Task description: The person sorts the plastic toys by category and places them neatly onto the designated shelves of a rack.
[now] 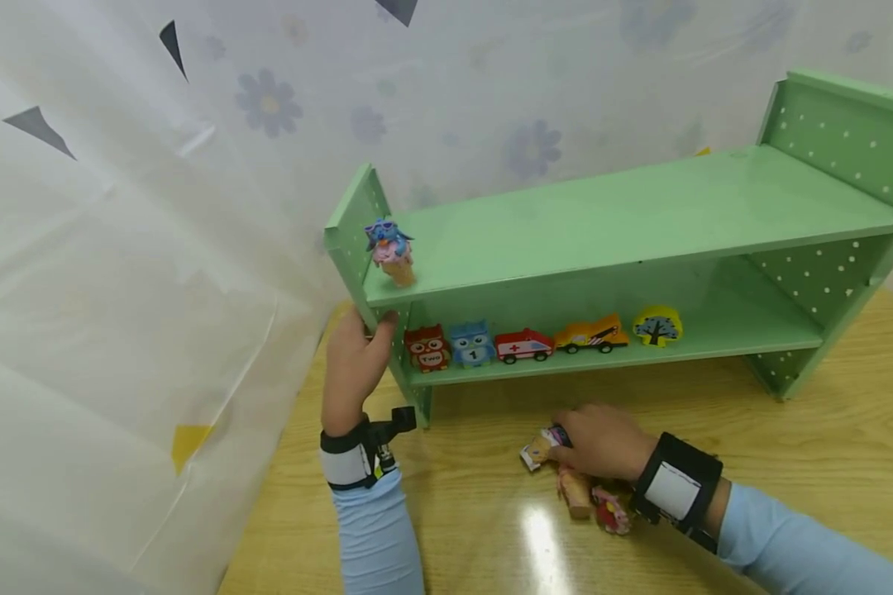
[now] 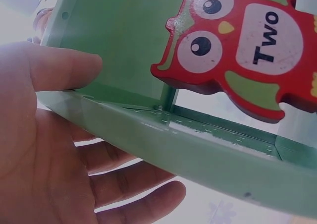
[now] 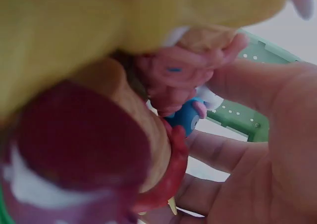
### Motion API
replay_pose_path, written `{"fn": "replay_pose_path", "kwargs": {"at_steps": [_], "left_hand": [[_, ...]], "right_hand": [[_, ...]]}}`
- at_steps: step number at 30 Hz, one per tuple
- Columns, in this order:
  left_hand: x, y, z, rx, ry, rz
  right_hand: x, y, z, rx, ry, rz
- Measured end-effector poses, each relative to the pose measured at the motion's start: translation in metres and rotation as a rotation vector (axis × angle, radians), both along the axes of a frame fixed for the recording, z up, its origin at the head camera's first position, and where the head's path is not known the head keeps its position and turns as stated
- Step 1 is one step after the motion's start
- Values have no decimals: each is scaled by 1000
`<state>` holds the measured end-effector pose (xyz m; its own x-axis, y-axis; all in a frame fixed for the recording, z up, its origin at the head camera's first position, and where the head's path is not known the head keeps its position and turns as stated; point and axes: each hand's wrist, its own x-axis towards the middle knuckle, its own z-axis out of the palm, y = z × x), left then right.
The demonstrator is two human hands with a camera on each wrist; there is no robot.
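Observation:
My left hand [image 1: 353, 364] holds the left side panel of a green two-tier shelf [image 1: 603, 223]. In the left wrist view the thumb lies inside the panel and the fingers outside, near a red owl block [image 2: 208, 45] marked "Two". Down on the table, my right hand [image 1: 603, 442] pinches a small figurine [image 1: 539, 449] with a tan cone-like part and dark and white parts. Just below that hand lie a figurine with a tan cone [image 1: 576, 494] and a red-and-pink figurine [image 1: 611, 511]. The right wrist view is partly blocked by close, blurred figurines.
An ice-cream-cone figurine with a blue top [image 1: 392, 252] stands at the upper shelf's left end. Along the lower shelf are a blue owl block [image 1: 472, 345], a red ambulance [image 1: 524, 345], an orange tow truck [image 1: 593, 334] and a yellow tree block [image 1: 658, 326]. Flowered sheeting hangs behind.

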<state>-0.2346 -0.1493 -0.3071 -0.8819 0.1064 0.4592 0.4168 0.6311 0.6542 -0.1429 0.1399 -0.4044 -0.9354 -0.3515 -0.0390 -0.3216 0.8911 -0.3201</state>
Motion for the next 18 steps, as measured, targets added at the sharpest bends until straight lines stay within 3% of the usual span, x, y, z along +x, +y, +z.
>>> {"fn": "replay_pose_path", "kwargs": {"at_steps": [13,18], "left_hand": [[1,2,0,-7,-5,-1],[2,2,1,8,-14,7]], "right_hand": [[0,3,-10,-19,16,42],[-4,5,-16,-80,61,91]]}}
